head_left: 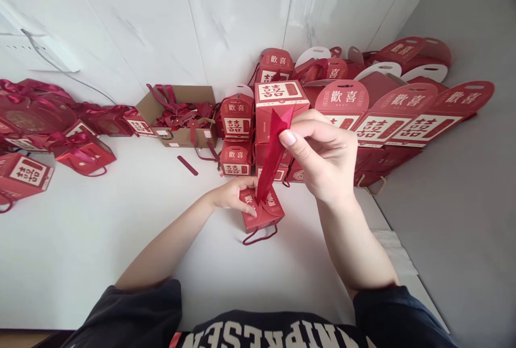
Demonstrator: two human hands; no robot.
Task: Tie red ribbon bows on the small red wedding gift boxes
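Note:
On the white table in front of me stands a small red gift box [264, 219], its top flaps folded together and a dark red cord handle [260, 239] hanging at the near side. My left hand [237, 196] grips the box at its left, thumb lying on the top. A red satin ribbon [271, 160] rises from the top of the box. Its upper end is pinched between thumb and forefinger of my right hand [322, 154], raised above the box. Where the ribbon's lower end is fastened cannot be made out.
Stacked red gift boxes [342, 98] fill the back right against the wall. A cardboard box [181, 136] of ribbons stands at the back, with a dark red strip [187, 165] lying before it. Boxes with ribbon bows [83, 152] sit at the left.

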